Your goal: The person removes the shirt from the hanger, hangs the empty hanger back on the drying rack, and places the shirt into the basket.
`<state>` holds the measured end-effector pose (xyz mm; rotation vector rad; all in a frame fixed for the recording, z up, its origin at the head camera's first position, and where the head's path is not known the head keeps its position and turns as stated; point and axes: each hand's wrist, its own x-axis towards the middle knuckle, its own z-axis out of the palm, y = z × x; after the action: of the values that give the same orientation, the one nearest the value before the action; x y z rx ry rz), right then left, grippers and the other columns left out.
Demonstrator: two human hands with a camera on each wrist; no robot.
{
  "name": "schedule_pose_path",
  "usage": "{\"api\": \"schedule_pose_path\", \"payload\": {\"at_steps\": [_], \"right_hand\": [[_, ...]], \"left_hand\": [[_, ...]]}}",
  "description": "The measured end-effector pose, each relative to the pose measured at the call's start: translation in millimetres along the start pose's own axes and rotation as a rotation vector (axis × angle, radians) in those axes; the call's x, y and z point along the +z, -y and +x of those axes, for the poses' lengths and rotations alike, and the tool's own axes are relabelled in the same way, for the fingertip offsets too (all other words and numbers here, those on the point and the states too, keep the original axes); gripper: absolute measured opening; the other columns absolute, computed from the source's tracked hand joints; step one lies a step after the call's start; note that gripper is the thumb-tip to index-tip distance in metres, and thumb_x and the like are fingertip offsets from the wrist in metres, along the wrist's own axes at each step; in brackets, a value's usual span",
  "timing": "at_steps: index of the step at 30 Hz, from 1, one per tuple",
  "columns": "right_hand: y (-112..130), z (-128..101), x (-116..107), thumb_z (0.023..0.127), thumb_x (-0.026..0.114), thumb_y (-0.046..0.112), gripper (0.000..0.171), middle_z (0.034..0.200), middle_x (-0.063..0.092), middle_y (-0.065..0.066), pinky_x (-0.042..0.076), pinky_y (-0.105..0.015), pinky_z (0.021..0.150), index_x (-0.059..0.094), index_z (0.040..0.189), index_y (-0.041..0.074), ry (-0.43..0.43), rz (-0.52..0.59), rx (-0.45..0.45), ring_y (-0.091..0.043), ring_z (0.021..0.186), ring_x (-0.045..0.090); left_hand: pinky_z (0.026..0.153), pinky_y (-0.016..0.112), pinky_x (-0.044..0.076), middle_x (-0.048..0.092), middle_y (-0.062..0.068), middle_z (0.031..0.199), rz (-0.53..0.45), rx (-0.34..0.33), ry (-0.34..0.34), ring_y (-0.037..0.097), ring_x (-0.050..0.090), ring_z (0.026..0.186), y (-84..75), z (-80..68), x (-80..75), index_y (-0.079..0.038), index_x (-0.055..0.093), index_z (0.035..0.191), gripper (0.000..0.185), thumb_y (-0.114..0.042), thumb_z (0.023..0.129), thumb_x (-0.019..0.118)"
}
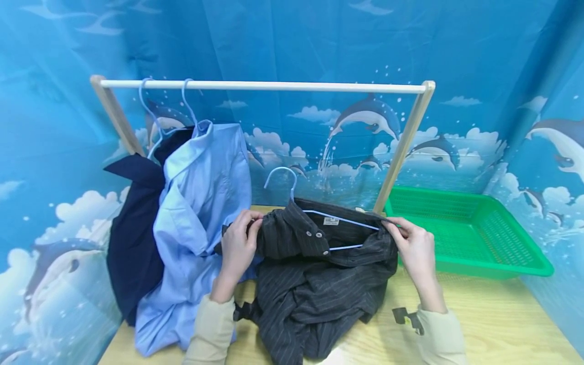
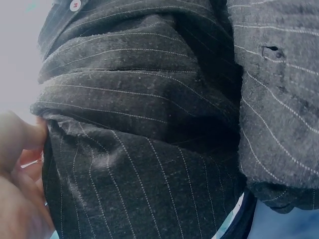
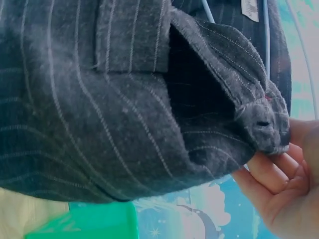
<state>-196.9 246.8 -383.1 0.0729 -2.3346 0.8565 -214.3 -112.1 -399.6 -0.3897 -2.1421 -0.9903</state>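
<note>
1. Centrally in the head view, a dark pinstriped shirt [image 1: 315,274] lies bunched on the bench [image 1: 497,324], a pale blue hanger [image 1: 319,218] partly buried inside its collar.
2. Left hand [image 1: 239,248] pinches the shirt's left shoulder; the left wrist view shows only blurred fingertips [image 2: 22,137] at the frame's left edge.
3. Right hand [image 1: 412,248] pinches the right shoulder edge; its palm is cut off lower right in the right wrist view.
4. Sleeves are lost in folds.
</note>
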Motion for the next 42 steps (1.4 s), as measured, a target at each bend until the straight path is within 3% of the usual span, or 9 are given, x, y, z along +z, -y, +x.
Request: {"api": "schedule_pose_path", "payload": {"at_steps": [2, 4, 12, 17, 21, 25, 28, 32, 42], "right_hand": [[0.4, 0.3, -1.1, 0.095, 0.073, 0.019, 0.014, 0.075, 0.076, -0.009, 0.022, -0.027, 0.044, 0.08, 0.103, 0.01, 0.019, 0.027, 0.014, -0.003, 0.042, 0.028], [0.5, 0.6, -1.9, 0.096, 0.072, 0.02, 0.015, 0.076, 0.076, -0.01, 0.021, -0.026, 0.044, 0.08, 0.104, 0.011, 0.044, 0.047, 0.024, -0.001, 0.043, 0.023], [1.4, 1.0, -2.8, 0.098, 0.069, 0.014, 0.013, 0.083, 0.076, -0.016, 0.029, -0.024, 0.047, 0.079, 0.103, 0.006, 0.065, 0.089, 0.05, 0.0, 0.05, 0.045], [1.3, 1.7, -1.5, 0.097, 0.068, 0.008, 0.013, 0.086, 0.076, -0.019, 0.034, -0.017, 0.049, 0.078, 0.103, 0.002, 0.062, 0.158, 0.097, 0.012, 0.058, 0.052], [3.5, 2.0, -1.7, 0.097, 0.068, 0.008, 0.014, 0.075, 0.075, 0.002, 0.039, -0.014, 0.051, 0.076, 0.105, -0.001, 0.052, 0.292, 0.173, 0.012, 0.059, 0.054], [4.4, 2.9, 0.0, 0.098, 0.067, 0.007, 0.014, 0.062, 0.063, 0.023, 0.037, -0.015, 0.046, 0.074, 0.106, -0.002, 0.01, 0.415, 0.245, 0.005, 0.05, 0.048], [4.8, 2.9, 2.4, 0.099, 0.066, 0.007, 0.01, 0.06, 0.063, 0.02, 0.038, -0.015, 0.045, 0.076, 0.1, 0.006, -0.026, 0.499, 0.29, 0.004, 0.049, 0.049], [6.2, 2.2, 4.6, 0.099, 0.065, 0.006, 0.018, 0.065, 0.068, 0.014, 0.045, -0.014, 0.048, 0.077, 0.093, 0.018, -0.044, 0.62, 0.353, 0.003, 0.054, 0.058], [10.2, 2.0, 6.6, 0.099, 0.064, 0.009, 0.015, 0.07, 0.071, 0.008, 0.048, -0.015, 0.051, 0.076, 0.093, 0.016, -0.044, 0.789, 0.43, -0.001, 0.057, 0.062]], "left_hand": [[0.066, 0.042, 0.052, 0.069, 0.006, 0.094, -0.006, -0.006, 0.002, 0.023, 0.068, 0.08, 1.4, 0.2, -0.3, -0.009, 0.071, 0.1, 0.007, -0.013, 0.1, 0.065], [0.065, 0.043, 0.052, 0.069, 0.006, 0.095, -0.013, -0.01, 0.002, 0.023, 0.068, 0.08, 2.5, 0.3, -0.7, -0.009, 0.071, 0.101, 0.008, -0.013, 0.1, 0.064], [0.067, 0.042, 0.051, 0.068, 0.007, 0.095, -0.047, -0.015, 0.005, 0.023, 0.067, 0.081, 3.0, 1.4, -1.7, -0.006, 0.07, 0.101, 0.009, -0.011, 0.1, 0.063], [0.07, 0.04, 0.05, 0.068, 0.008, 0.095, -0.086, -0.014, 0.002, 0.023, 0.066, 0.083, 3.4, 0.9, -1.1, -0.005, 0.07, 0.101, 0.008, -0.009, 0.1, 0.063], [0.072, 0.038, 0.049, 0.068, 0.009, 0.096, -0.127, -0.018, 0.006, 0.023, 0.066, 0.085, 4.4, 1.2, -1.3, -0.005, 0.07, 0.101, 0.008, -0.008, 0.1, 0.062], [0.073, 0.035, 0.048, 0.067, 0.009, 0.096, -0.16, -0.024, 0.008, 0.022, 0.065, 0.084, 4.8, 1.5, -1.5, -0.005, 0.069, 0.101, 0.008, -0.006, 0.1, 0.062], [0.073, 0.035, 0.048, 0.067, 0.009, 0.095, -0.166, -0.016, -0.003, 0.023, 0.065, 0.085, 4.4, 1.5, -1.1, -0.004, 0.07, 0.1, 0.007, -0.005, 0.1, 0.063], [0.074, 0.036, 0.048, 0.067, 0.01, 0.095, -0.172, -0.012, -0.013, 0.024, 0.066, 0.086, 3.7, 1.6, -0.9, -0.003, 0.07, 0.099, 0.007, -0.004, 0.099, 0.063], [0.079, 0.029, 0.048, 0.068, 0.013, 0.097, -0.207, -0.024, -0.016, 0.026, 0.066, 0.089, 5.6, 1.9, -1.3, 0.0, 0.069, 0.102, 0.008, 0.001, 0.099, 0.061]]}}
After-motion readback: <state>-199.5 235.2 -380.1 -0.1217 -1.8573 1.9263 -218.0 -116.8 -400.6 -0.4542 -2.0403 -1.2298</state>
